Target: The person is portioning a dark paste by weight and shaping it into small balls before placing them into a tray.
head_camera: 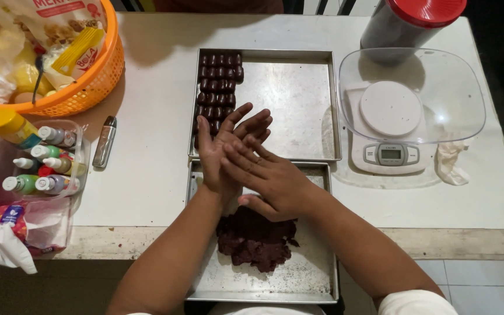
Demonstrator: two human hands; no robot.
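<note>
My left hand (220, 146) lies palm up above the seam between two metal trays. Pressed flat on top of it is my right hand (269, 178), palm down, fingers straight. Whatever may lie between the palms is hidden. Below my hands, a lump of dark brown dough (255, 239) sits on the near tray (316, 280). On the far tray (298, 99), several small dark dough pieces (218, 87) stand in rows along its left side, partly covered by my fingers.
A kitchen scale with a clear bowl (409, 99) stands right of the far tray, a red-lidded jar (406, 23) behind it. At left are an orange basket (97, 81), a clear tub of small colouring bottles (48, 163) and a lighter (104, 142).
</note>
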